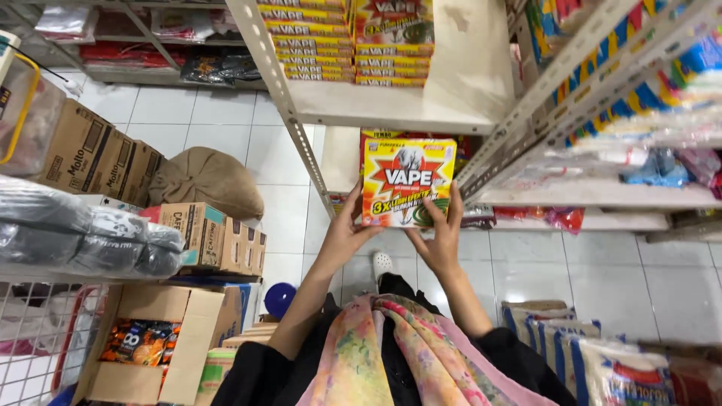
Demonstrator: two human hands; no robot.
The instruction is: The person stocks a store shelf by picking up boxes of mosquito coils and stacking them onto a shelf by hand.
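A view from a head-worn camera looked straight down a shop aisle. Near the centre of the frame, a person held a flat yellow and red box [408, 182] between both hands, its printed face turned up toward the camera. The left hand [347, 234] gripped the box at its lower left corner, at about seven o'clock from the box, fingers curled up along the left edge. The right hand [444, 237] gripped it at about five o'clock, fingers wrapped over the lower right edge. Both hands were closed on the box, which was held in the air in front of a lower shelf and touched no surface.

At twelve o'clock from the box, a white metal shelf [391, 104] carried stacks of matching boxes [342, 41]. At three o'clock, angled shelves [602, 194] held packets in clear wrapping. At nine o'clock, a brown sack [207, 180] sat on the white tiled floor [188, 113], with cardboard cartons [98, 154] beside it. At seven o'clock, an open carton [162, 338] held snack packets. At six o'clock, a floral scarf [406, 353] hung over the person's dark clothing. At five o'clock, filled white sacks [594, 353] stood on the floor.
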